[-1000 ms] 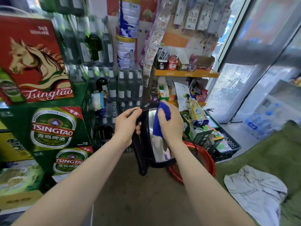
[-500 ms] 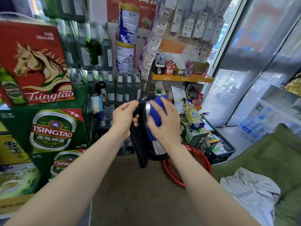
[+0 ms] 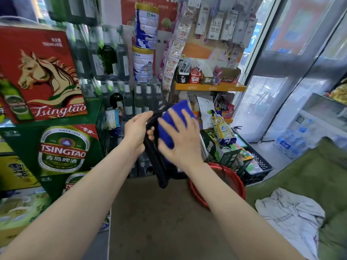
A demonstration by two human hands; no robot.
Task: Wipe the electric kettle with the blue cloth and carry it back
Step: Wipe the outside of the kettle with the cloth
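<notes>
Kettle position?
— Held up beside the red basin, left hand clenched round its handle.
— Change?
— Right hand has flattened, fingers spread, pressing blue cloth against its side.

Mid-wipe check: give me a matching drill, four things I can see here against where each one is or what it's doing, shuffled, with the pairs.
Things:
1. left hand
2. right hand
3. red basin
4. white rag

Places or states:
A. lies on the green cover
B. presses the blue cloth against the electric kettle
C. on the floor, partly behind the right forearm
D. grips the kettle's black handle

Pairs: 1-D, 2-B, 3-C, 4-A
</notes>
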